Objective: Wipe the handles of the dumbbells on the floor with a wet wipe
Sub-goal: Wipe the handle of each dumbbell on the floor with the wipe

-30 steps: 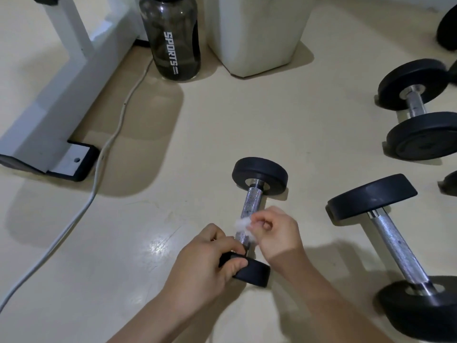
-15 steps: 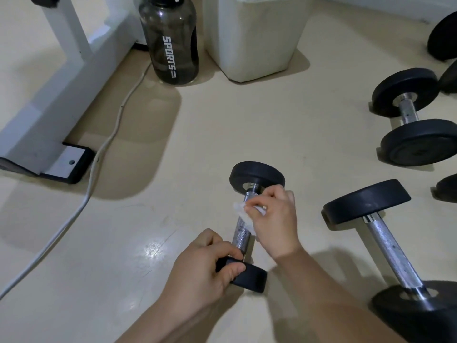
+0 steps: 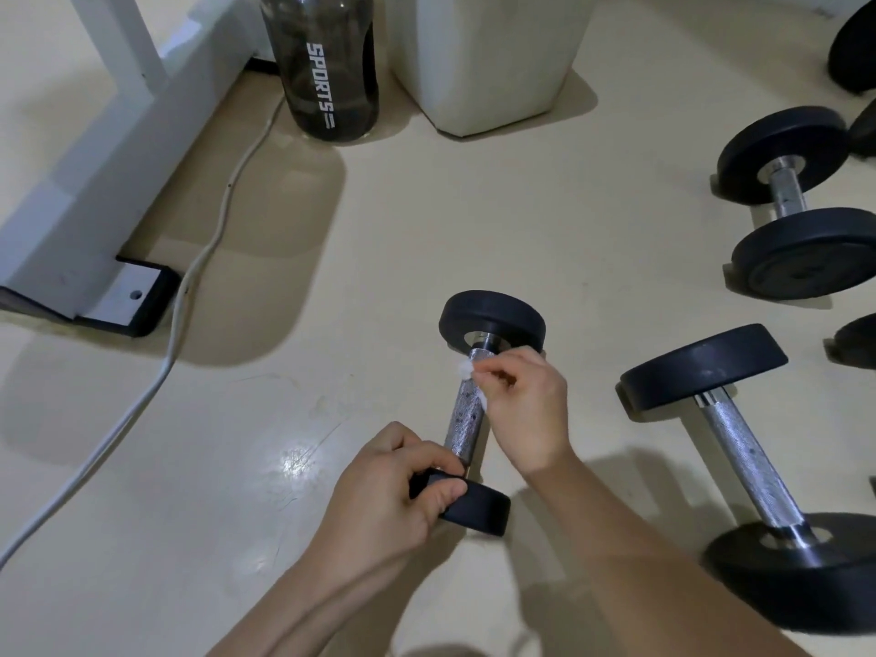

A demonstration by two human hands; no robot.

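A small dumbbell (image 3: 467, 419) with black ends and a knurled chrome handle lies on the cream floor in the middle of the view. My left hand (image 3: 393, 500) grips its near black end. My right hand (image 3: 526, 410) pinches a white wet wipe (image 3: 467, 369) against the far part of the handle, close to the far black end. A larger dumbbell (image 3: 739, 448) lies to the right. Another dumbbell (image 3: 789, 196) lies at the far right.
A dark sports bottle (image 3: 327, 64) and a white bin (image 3: 483, 59) stand at the back. A white machine frame (image 3: 85, 192) sits at the left, with a white cable (image 3: 189, 296) running along the floor. More black weights (image 3: 858, 40) edge the right side.
My right hand has slid the wipe along the handle from near the close end up to the far end. My left hand has kept its hold on the near end.
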